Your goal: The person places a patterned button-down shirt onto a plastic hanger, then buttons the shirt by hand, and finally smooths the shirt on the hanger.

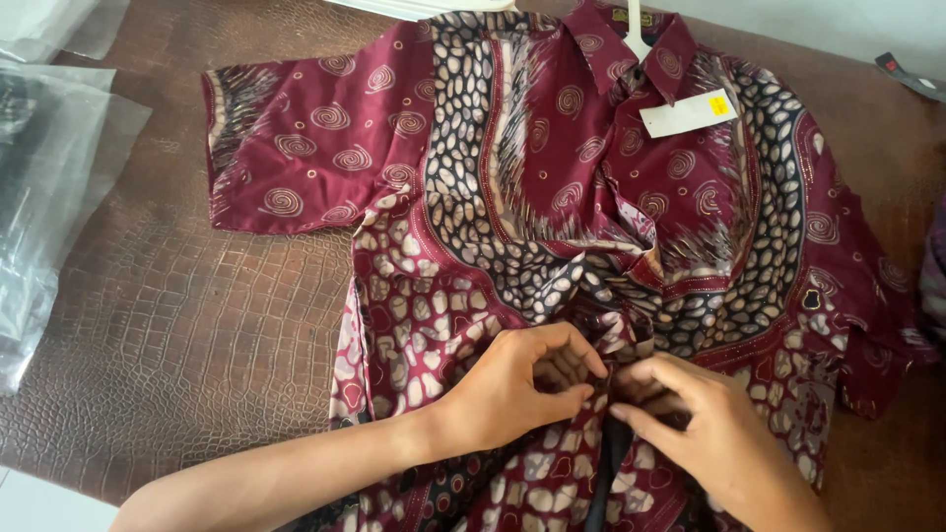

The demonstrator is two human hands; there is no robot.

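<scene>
Shirt: a maroon short-sleeved batik shirt (552,197) lies face up and spread across the brown crocodile-textured table (197,315), collar away from the person, sleeves out to each side.
Placket: the front opening bunches into a puckered knot of cloth just above the two hands, roughly mid-chest down the centre line.
Left hand: the left hand (522,379) is curled, thumb and forefinger pinching the left edge of the shirt front right at the opening.
Right hand: the right hand (705,433) meets it from the other side, fingertips clenched on the opposite edge; whether a button sits between them cannot be told, the fingers cover it.
Tag: a white paper tag (690,113) with a yellow sticker hangs at the collar, well apart from the hands.
Bags: clear plastic bags (49,187) rest at the table's left edge.
Risk, misalignment: with the cloth so gathered, the two edges could meet one step off, leaving the front skewed.
Risk, creasing: the bunch above the fingers may press into folds if it is flattened as it lies.
Risk, pull: a hard tug could drag the whole shirt off square.
</scene>
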